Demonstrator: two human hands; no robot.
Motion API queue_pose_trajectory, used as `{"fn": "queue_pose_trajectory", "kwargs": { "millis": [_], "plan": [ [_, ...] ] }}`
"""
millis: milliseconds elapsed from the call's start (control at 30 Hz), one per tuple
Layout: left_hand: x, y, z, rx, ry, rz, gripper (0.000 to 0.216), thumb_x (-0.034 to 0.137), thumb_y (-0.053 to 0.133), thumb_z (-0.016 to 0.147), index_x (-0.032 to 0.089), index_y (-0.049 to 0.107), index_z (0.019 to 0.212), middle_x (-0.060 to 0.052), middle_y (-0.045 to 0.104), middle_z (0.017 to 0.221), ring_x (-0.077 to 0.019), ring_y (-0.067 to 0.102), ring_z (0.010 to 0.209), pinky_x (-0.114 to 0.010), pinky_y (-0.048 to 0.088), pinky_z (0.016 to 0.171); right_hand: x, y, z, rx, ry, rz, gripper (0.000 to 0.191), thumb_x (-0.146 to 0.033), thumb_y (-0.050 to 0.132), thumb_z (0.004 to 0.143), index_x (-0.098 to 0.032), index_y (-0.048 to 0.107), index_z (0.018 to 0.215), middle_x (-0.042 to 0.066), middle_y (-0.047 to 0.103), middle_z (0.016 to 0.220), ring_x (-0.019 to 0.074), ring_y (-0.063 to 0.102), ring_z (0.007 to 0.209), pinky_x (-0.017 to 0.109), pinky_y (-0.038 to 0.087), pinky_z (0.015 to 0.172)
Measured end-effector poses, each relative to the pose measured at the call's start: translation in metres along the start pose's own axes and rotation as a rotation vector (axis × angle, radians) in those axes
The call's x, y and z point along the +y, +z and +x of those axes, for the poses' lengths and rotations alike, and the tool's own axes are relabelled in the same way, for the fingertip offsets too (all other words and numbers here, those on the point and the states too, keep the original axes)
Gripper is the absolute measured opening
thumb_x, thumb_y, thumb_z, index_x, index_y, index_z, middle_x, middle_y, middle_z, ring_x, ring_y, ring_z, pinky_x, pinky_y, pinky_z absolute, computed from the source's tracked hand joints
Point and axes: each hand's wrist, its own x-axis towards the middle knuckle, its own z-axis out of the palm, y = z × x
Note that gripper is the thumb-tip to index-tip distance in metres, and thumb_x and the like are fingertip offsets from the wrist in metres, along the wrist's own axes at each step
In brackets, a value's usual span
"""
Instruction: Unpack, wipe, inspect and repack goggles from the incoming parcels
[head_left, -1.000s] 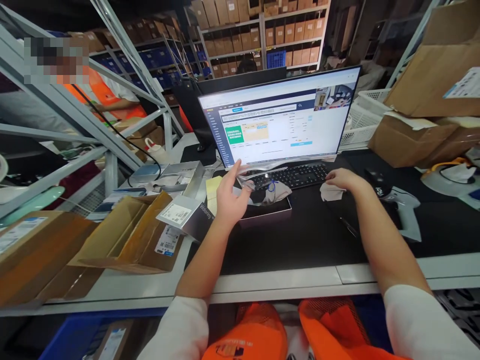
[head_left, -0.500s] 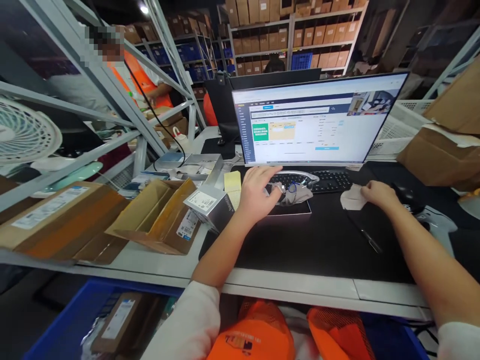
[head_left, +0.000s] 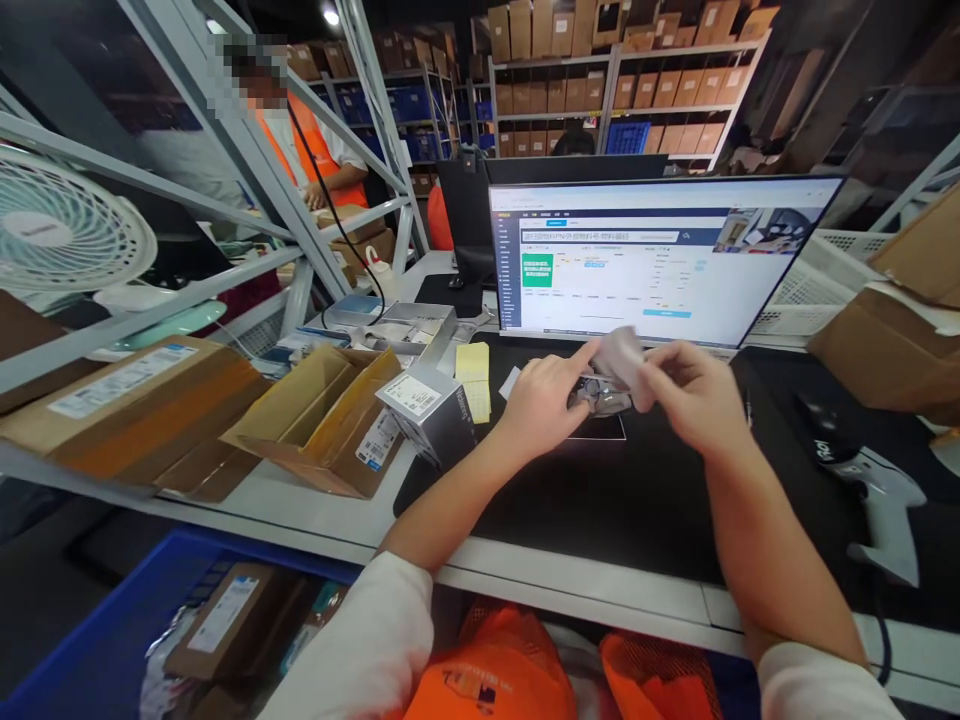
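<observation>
My left hand (head_left: 549,402) is closed, with thumb and fingers pinching a small shiny, partly clear item (head_left: 606,398) whose kind I cannot make out. Close beside it, my right hand (head_left: 694,395) is shut on a thin pale-grey piece of cloth or soft sheet (head_left: 622,358), raised in front of the monitor's lower edge. The cloth overlaps the shiny item and hides part of it. Under both hands lies a flat dark piece with a light edge (head_left: 600,430) on the black mat (head_left: 600,510).
A monitor (head_left: 637,270) stands behind my hands. To the left are a grey box (head_left: 431,420), yellow sticky notes (head_left: 472,375) and an open carton (head_left: 322,420). A barcode scanner (head_left: 874,490) lies on the right. Another person (head_left: 322,150) stands beyond the metal frame.
My right hand has carried the grey cloth from the mat's right side leftward and up to my left hand. My left hand has shifted slightly right. The view has turned a little.
</observation>
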Motion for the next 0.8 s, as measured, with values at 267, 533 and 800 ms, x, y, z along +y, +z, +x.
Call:
{"fn": "queue_pose_trajectory", "kwargs": {
  "millis": [267,533,800],
  "plan": [
    [0.006,0.000,0.000,-0.028,0.087,0.026,0.034,0.017,0.059,0.089,0.020,0.066,0.122,-0.004,0.076,0.113,-0.0210,0.067,0.099,-0.035,0.045,0.081,-0.006,0.011,-0.013,-0.203,-0.044,-0.037,0.036,-0.038,0.072,0.086,-0.024,0.067,0.119,0.002,0.069,0.091,0.0180,0.064,0.081,0.030,0.049,0.071],
    [0.004,0.006,-0.003,0.002,0.034,0.009,0.065,0.017,0.058,0.088,0.019,0.041,0.150,-0.004,0.075,0.114,-0.0211,0.067,0.101,-0.037,0.047,0.085,0.005,-0.014,-0.004,0.027,0.075,-0.229,0.026,-0.045,0.060,0.091,-0.020,0.068,0.094,0.003,0.068,0.077,0.0192,0.062,0.068,0.032,0.047,0.066],
    [0.007,0.003,-0.003,0.033,0.055,-0.032,0.067,0.013,0.057,0.086,0.020,0.039,0.151,-0.003,0.075,0.116,-0.0203,0.066,0.106,-0.036,0.048,0.087,0.025,-0.057,0.015,0.438,0.170,-0.681,0.018,-0.029,0.056,0.091,-0.018,0.065,0.103,0.011,0.073,0.093,0.0250,0.065,0.087,0.037,0.043,0.080]
  ]
}}
